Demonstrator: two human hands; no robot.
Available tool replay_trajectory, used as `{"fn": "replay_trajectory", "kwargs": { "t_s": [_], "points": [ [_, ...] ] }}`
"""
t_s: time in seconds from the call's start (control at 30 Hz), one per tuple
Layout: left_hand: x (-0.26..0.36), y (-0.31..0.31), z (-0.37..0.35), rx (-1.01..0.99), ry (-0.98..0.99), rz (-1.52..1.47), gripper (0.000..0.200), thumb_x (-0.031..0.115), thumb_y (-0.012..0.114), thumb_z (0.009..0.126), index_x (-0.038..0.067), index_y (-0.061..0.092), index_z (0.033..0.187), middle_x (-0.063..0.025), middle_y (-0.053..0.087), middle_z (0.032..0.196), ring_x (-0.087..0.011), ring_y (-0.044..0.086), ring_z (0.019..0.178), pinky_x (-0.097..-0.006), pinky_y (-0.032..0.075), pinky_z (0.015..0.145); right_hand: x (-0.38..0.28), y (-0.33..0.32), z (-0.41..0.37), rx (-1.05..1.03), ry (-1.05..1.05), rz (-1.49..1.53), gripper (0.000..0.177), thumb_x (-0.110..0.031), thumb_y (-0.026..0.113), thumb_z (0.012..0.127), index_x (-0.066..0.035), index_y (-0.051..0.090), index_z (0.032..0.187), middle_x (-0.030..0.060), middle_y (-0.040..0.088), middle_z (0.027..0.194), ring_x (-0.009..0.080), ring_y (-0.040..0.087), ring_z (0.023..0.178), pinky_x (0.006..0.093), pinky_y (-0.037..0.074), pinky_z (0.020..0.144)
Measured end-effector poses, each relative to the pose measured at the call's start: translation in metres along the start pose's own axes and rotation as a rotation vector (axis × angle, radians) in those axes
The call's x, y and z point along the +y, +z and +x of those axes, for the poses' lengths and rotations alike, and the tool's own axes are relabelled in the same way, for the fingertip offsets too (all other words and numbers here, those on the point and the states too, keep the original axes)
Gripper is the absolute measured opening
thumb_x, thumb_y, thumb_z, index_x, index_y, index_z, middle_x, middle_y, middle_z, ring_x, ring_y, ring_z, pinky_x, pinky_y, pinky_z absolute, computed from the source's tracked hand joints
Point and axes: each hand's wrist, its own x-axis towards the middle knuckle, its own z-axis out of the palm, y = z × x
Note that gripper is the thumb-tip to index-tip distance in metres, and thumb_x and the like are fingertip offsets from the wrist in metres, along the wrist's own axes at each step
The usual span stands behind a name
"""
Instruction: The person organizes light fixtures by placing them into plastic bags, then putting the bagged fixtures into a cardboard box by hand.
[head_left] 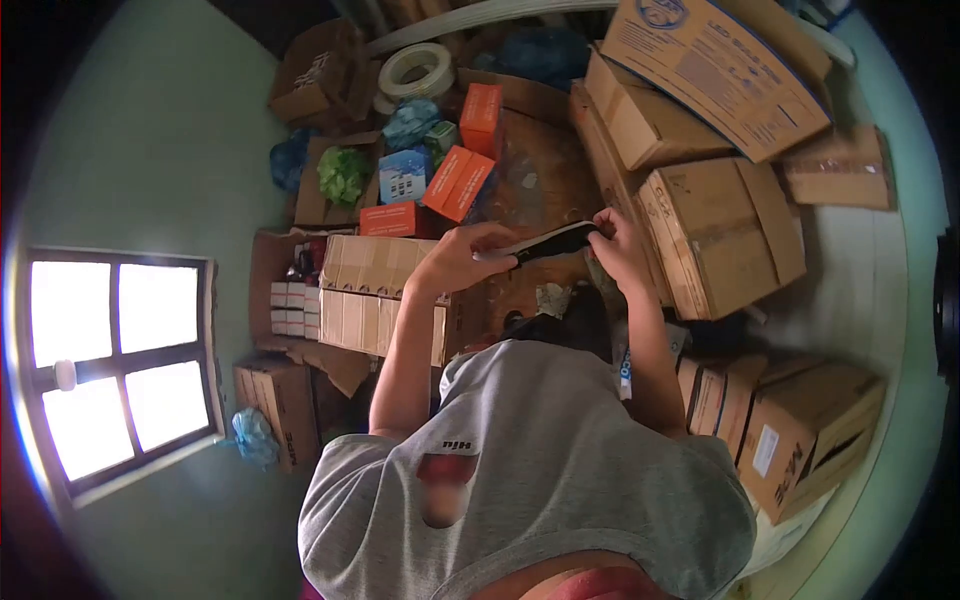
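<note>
A flat, elongated dark object with a pale edge (556,243) is held up in front of my body, over the brown floor. My left hand (468,256) is closed on its left end, with the thumb along the lower edge. At its raised right end, my right hand (621,248) pinches it between thumb and fingers. What exactly the object is, I cannot make out. Below it, crumpled pale material (552,298) lies near my dark trousers.
Taped cartons (375,262) stand at left beside orange boxes (458,183) and a box holding a green bag (343,175). Large cardboard boxes (735,235) fill the right side, under a slanted printed carton (715,70). White tape rolls (415,52) lie at the back left.
</note>
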Motion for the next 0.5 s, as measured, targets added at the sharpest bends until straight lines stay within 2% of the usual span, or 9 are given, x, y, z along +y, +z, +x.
{"fn": "replay_trajectory", "kwargs": {
  "t_s": [0.03,0.07,0.13,0.17,0.2,0.27,0.3,0.4,0.5],
  "points": [
    [-0.008,0.001,0.006,-0.001,-0.043,-0.047,0.033,0.014,0.082,0.090,0.008,0.076,0.122,-0.0062,0.078,0.103,-0.0151,0.071,0.097,-0.0323,0.054,0.087,0.007,0.001,0.016,-0.011,-0.006,-0.015,0.011,-0.006,0.066,0.091,0.000,0.063,0.099,0.0025,0.061,0.084,0.0130,0.061,0.076,0.0313,0.050,0.068],
    [-0.014,0.002,0.013,-0.001,-0.081,-0.094,0.031,0.019,0.082,0.093,0.008,0.076,0.121,-0.0048,0.078,0.102,-0.0129,0.070,0.096,-0.0313,0.055,0.085,0.014,0.004,0.031,-0.035,-0.011,-0.012,0.011,-0.006,0.066,0.091,0.000,0.063,0.099,0.0025,0.061,0.084,0.0130,0.061,0.076,0.0313,0.050,0.068],
    [-0.022,0.002,0.029,0.066,-0.122,-0.042,0.031,0.017,0.082,0.091,0.007,0.077,0.120,-0.0064,0.079,0.103,-0.0139,0.070,0.094,-0.0330,0.056,0.085,0.021,0.012,0.059,-0.016,0.050,0.091,0.011,-0.007,0.066,0.091,0.000,0.063,0.098,0.0040,0.060,0.084,0.0121,0.060,0.081,0.0315,0.049,0.071],
    [-0.025,0.004,0.037,0.113,-0.154,0.003,0.032,0.015,0.082,0.089,0.007,0.077,0.120,-0.0080,0.080,0.104,-0.0149,0.071,0.093,-0.0346,0.057,0.084,0.031,0.015,0.077,-0.094,0.084,0.196,0.011,-0.009,0.066,0.092,-0.001,0.064,0.100,0.0038,0.062,0.088,0.0120,0.060,0.087,0.0314,0.049,0.079],
    [-0.021,0.005,0.046,0.147,-0.167,0.003,0.032,0.015,0.082,0.089,0.007,0.077,0.120,-0.0080,0.080,0.104,-0.0149,0.071,0.093,-0.0346,0.057,0.084,0.034,0.018,0.093,-0.129,0.077,0.188,0.011,-0.009,0.066,0.092,-0.001,0.064,0.100,0.0038,0.062,0.088,0.0120,0.060,0.087,0.0314,0.049,0.079],
    [-0.004,0.008,0.064,0.222,-0.292,-0.050,0.028,0.017,0.083,0.091,0.008,0.077,0.117,-0.0035,0.077,0.100,-0.0119,0.069,0.093,-0.0312,0.055,0.083,0.028,0.027,0.118,-0.189,0.121,0.178,0.014,-0.012,0.070,0.093,-0.003,0.065,0.103,0.0037,0.065,0.097,0.0125,0.060,0.093,0.0313,0.048,0.088],
    [0.000,0.013,0.075,0.264,-0.303,-0.058,0.028,0.017,0.083,0.091,0.008,0.077,0.117,-0.0035,0.077,0.100,-0.0119,0.069,0.093,-0.0312,0.055,0.083,0.024,0.028,0.129,-0.278,0.142,0.285,0.021,-0.016,0.076,0.093,-0.005,0.064,0.107,0.0029,0.066,0.103,0.0124,0.060,0.098,0.0308,0.048,0.090],
    [-0.001,0.029,0.101,0.395,-0.206,-0.053,0.031,0.014,0.085,0.086,0.008,0.077,0.115,-0.0056,0.076,0.101,-0.0150,0.069,0.092,-0.0334,0.056,0.085,-0.012,0.023,0.157,-0.468,0.207,0.310,0.028,-0.016,0.080,0.092,-0.007,0.063,0.112,0.0023,0.066,0.106,0.0121,0.061,0.100,0.0298,0.049,0.091],
    [-0.003,0.039,0.116,0.455,-0.213,0.017,0.034,0.011,0.085,0.082,0.007,0.076,0.115,-0.0084,0.076,0.101,-0.0192,0.070,0.092,-0.0355,0.056,0.088,-0.034,0.010,0.177,-0.586,0.142,0.362,0.032,-0.010,0.080,0.090,-0.007,0.061,0.116,0.0018,0.065,0.111,0.0112,0.061,0.102,0.0285,0.050,0.092]
  ]
}}
